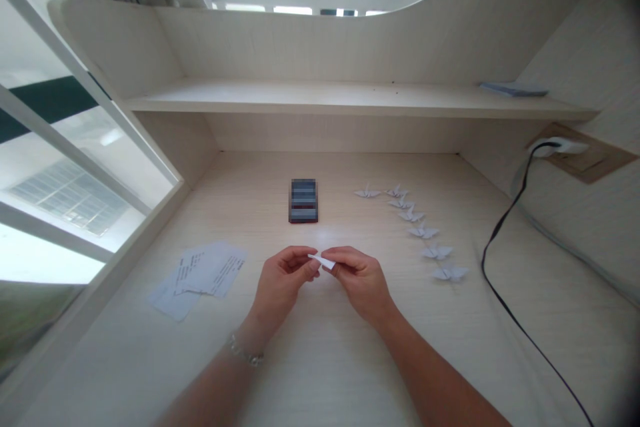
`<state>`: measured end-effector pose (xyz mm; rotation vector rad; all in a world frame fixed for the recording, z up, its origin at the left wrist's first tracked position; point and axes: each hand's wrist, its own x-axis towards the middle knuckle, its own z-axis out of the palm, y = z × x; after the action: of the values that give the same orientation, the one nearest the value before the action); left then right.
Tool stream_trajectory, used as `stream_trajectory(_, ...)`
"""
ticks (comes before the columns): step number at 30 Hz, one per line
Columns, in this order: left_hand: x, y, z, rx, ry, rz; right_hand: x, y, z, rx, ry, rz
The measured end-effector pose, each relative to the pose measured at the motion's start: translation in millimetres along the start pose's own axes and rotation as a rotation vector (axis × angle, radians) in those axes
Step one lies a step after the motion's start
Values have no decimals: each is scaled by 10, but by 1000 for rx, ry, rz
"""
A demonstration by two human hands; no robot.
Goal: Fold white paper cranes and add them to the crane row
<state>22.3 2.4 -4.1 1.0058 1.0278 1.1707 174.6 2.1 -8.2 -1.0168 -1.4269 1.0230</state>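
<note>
A small folded piece of white paper [323, 260] is pinched between my two hands above the middle of the desk. My left hand [286, 278] grips its left end between thumb and fingers. On the other side, my right hand [359, 278] holds the right end the same way. Part of the paper is hidden behind the fingertips. To the right, several white paper cranes [423, 232] stand in a curved row. Loose sheets of printed paper [213, 270] lie overlapping on the left.
A phone [303, 201] with a blurred screen lies beyond my hands. At the right, a black cable [505, 223] runs from a wall socket [590, 153] down across the desk. A shelf [325, 95] spans the back, with a flat thin item [515, 89] on it.
</note>
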Motion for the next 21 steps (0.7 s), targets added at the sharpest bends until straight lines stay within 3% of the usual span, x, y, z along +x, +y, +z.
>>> stream_trajectory(7, -1, 7, -13, -1, -18, -2, -2, 15, -12, -42, 9, -37)
stream_trajectory(14, -19, 57, -13, 14, -26, -44, -9, 28, -57, -223, -6, -136)
stream_trajectory(21, -9, 54, -9, 42, 22, -51, -7, -9, -78, -246, -36, -156)
